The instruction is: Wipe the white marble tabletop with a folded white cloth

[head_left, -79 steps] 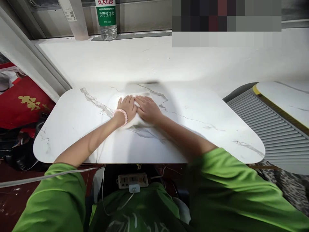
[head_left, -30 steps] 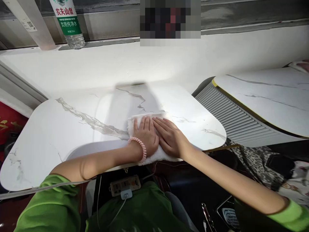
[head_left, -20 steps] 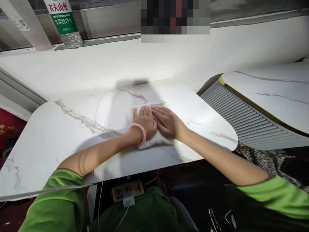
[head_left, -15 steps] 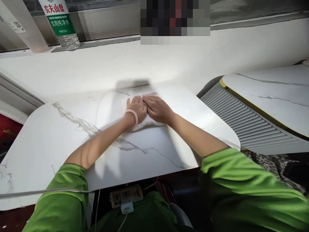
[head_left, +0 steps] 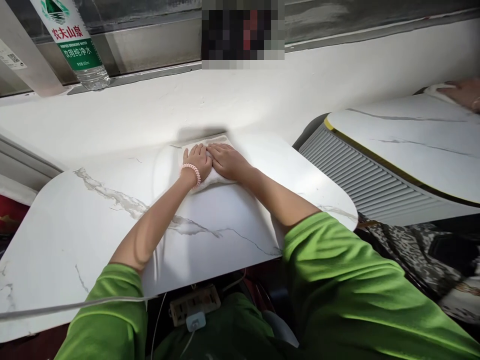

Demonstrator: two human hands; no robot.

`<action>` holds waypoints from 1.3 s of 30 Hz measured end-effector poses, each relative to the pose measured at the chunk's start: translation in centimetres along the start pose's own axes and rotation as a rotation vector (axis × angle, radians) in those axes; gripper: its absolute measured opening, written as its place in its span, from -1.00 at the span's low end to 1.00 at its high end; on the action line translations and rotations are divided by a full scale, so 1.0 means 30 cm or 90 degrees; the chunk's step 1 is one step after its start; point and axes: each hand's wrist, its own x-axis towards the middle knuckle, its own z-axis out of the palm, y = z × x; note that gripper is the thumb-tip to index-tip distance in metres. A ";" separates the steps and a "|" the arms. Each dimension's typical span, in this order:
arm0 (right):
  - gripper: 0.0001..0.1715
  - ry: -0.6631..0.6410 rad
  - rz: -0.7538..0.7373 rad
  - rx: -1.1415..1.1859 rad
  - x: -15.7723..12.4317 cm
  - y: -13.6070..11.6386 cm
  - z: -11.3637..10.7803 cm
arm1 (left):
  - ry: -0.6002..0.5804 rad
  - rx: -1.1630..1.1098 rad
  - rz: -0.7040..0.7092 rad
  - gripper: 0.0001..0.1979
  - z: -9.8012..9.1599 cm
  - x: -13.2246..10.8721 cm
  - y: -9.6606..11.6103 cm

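A white cloth [head_left: 214,178] lies bunched on the white marble-patterned table [head_left: 112,235], close to the wall. My left hand [head_left: 198,159] rests flat on it with fingers stretched forward; a pink coiled band [head_left: 194,171] circles that wrist. My right hand [head_left: 227,161] lies flat beside it on the same cloth, fingers extended and pointing left, their tips meeting the left hand's fingers. Both palms press down from above. Part of the cloth is hidden under the hands.
A water bottle [head_left: 84,55] stands on the window ledge at upper left. At right is another marbled table [head_left: 408,130] with a ribbed side, where another person's hand [head_left: 463,95] rests on a white cloth. A power strip [head_left: 195,304] hangs below the near edge; a grey cable [head_left: 75,306] crosses the left.
Both hands and the cloth under them have slid slightly toward the wall. The view has shifted a little, and another person's hand now shows at the far right.
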 end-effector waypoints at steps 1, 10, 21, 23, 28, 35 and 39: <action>-0.41 0.006 -0.012 0.003 -0.029 0.002 -0.006 | 0.000 0.003 0.002 -0.44 0.001 -0.023 0.021; -0.40 0.011 -0.032 0.006 -0.374 0.088 -0.156 | -0.022 -0.008 0.037 -0.41 0.046 -0.201 0.346; -0.33 -0.068 0.159 -0.082 -0.673 0.175 -0.264 | 0.008 -0.031 0.193 -0.44 0.118 -0.227 0.588; -0.32 -0.047 0.170 -0.085 -0.620 0.204 -0.247 | 0.009 -0.033 0.188 -0.45 0.114 -0.170 0.573; -0.34 -0.010 0.147 -0.061 -0.427 0.309 -0.201 | -0.005 -0.034 0.163 -0.46 0.104 0.022 0.507; -0.36 0.010 0.125 -0.027 -0.139 0.460 -0.103 | -0.037 -0.029 0.114 -0.45 0.091 0.301 0.377; -0.40 -0.006 0.121 -0.028 -0.047 0.504 -0.076 | -0.038 -0.044 0.093 -0.45 0.090 0.390 0.332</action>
